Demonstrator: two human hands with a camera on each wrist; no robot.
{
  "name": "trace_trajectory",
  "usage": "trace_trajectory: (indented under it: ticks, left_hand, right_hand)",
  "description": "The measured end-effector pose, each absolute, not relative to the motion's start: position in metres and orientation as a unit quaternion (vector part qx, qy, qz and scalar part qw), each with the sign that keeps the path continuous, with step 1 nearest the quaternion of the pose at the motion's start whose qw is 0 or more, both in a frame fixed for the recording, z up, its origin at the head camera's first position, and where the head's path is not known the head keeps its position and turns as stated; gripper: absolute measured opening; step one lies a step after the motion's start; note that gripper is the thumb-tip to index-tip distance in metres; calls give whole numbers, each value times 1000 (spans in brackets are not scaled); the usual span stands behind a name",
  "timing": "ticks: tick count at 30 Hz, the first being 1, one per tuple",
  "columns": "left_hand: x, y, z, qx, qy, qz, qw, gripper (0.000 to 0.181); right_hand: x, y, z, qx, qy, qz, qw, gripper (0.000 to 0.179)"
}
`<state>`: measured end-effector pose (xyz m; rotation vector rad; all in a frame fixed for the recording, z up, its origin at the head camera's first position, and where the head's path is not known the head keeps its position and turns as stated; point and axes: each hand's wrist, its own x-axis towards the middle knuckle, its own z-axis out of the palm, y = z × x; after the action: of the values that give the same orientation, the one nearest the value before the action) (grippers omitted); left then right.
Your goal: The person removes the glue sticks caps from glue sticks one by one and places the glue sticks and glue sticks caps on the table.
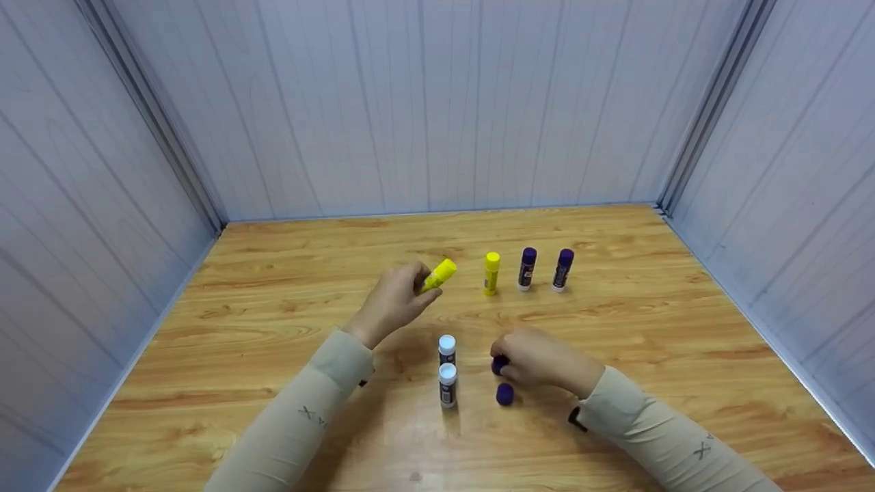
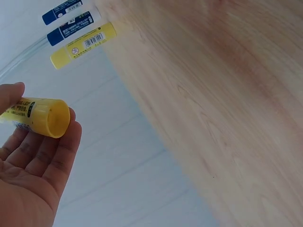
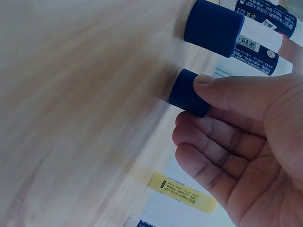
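My left hand (image 1: 393, 304) grips a yellow glue stick (image 1: 441, 273) above the table, tilted; in the left wrist view one round end of the glue stick (image 2: 40, 116) faces the camera. My right hand (image 1: 547, 359) pinches a dark blue cap (image 3: 189, 92) between thumb and fingers, low at the tabletop. A second dark blue cap (image 1: 505, 394) stands just nearer to me, apart from the fingers. Left of the caps, two glue sticks with white tops, a front one (image 1: 448, 387) and a rear one (image 1: 447, 347), stand upright between my hands.
Farther back, a yellow glue stick (image 1: 491, 275) and two dark blue capped ones, a left (image 1: 527, 268) and a right (image 1: 562, 270), stand upright in a row. Pale panel walls (image 1: 451, 102) enclose the wooden table (image 1: 273, 260) at the back and both sides.
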<state>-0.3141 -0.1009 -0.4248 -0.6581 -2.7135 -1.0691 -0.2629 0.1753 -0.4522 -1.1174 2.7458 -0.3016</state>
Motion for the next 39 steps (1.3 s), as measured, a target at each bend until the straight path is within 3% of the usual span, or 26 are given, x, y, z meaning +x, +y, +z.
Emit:
trace_trajectory:
  ticks: [17, 25, 32, 35, 39]
  left_hand:
    - [-300, -99, -426, -313, -907, -252, 130, 26]
    - [-295, -96, -424, -331, -905, -224, 148, 28]
    - [-293, -94, -421, -349, -902, -219, 132, 23]
    - [-291, -93, -419, -355, -901, -213, 131, 21]
    - [-288, -90, -415, -363, -901, -193, 135, 20]
  right_hand:
    - [-262, 177, -452, -376, 920, -89, 63, 5]
    - [-262, 178, -449, -360, 926, -84, 70, 20]
    - [-264, 182, -436, -333, 936, -90, 70, 37]
    - [-266, 183, -429, -327, 937, -111, 50, 41]
    - [-269, 185, -421, -334, 930, -149, -26, 48]
